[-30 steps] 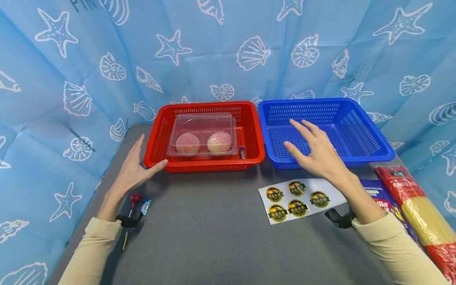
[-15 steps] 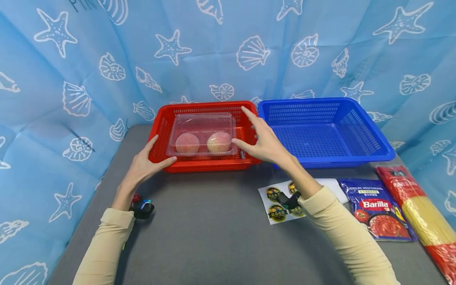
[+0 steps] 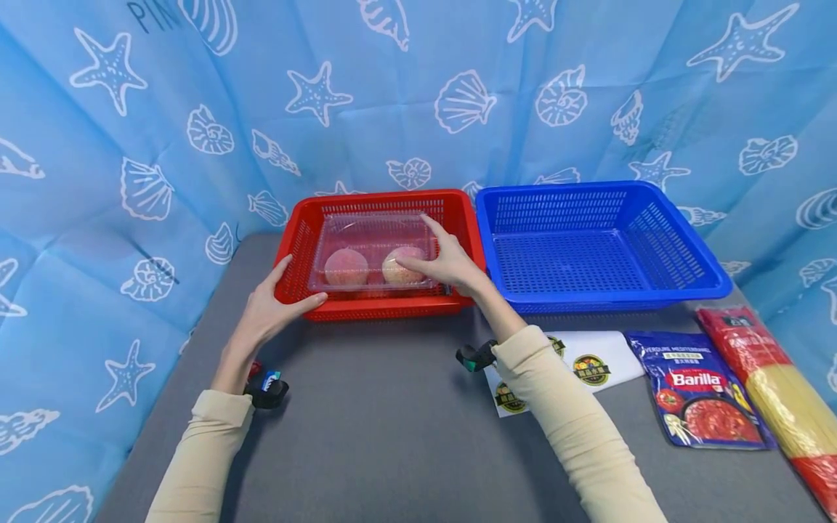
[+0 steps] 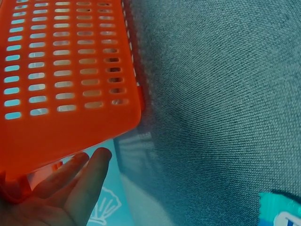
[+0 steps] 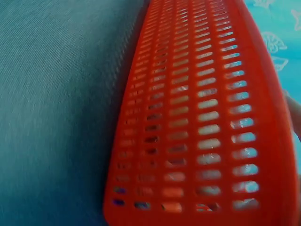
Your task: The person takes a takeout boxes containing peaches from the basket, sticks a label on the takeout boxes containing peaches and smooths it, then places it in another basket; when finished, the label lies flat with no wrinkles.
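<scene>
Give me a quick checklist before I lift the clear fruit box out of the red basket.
1. Right hand on the clear fruit box: ok, fingers reach its right end.
2. Left hand on the box: not ok, it rests at the red basket corner.
3. Lid closed: cannot tell.
4. Blue basket free: ok.
5. Small item beside the box avoided: cannot tell.
</scene>
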`<state>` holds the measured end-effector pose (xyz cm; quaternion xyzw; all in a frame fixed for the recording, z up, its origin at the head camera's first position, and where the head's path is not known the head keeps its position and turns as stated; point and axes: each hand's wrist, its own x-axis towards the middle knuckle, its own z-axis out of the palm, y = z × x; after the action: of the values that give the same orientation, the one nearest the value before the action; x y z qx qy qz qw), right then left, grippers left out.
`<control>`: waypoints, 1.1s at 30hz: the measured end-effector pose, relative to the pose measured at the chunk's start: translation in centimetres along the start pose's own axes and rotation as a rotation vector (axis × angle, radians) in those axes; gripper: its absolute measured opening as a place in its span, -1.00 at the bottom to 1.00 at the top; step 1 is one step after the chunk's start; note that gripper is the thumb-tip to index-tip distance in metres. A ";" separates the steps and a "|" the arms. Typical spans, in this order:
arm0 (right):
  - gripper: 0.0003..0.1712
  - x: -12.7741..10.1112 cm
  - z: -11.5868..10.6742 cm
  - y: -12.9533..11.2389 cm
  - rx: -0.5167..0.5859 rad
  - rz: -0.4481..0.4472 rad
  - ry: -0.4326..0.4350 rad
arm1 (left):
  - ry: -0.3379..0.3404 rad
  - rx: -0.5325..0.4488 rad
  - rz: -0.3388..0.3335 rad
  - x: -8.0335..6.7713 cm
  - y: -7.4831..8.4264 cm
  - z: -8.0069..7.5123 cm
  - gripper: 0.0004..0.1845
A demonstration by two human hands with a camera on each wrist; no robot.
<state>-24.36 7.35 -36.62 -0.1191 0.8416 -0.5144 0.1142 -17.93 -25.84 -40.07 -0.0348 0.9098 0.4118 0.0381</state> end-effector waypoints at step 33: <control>-0.02 2.1 0.6 0.8 0.792 0.455 -0.140 | 0.000 -0.040 0.012 0.2 -0.3 0.0 0.25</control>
<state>-26.25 6.55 -37.78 0.0869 0.5753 -0.7489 0.3173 -18.12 -26.01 -40.31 -0.0302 0.9016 0.4302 0.0348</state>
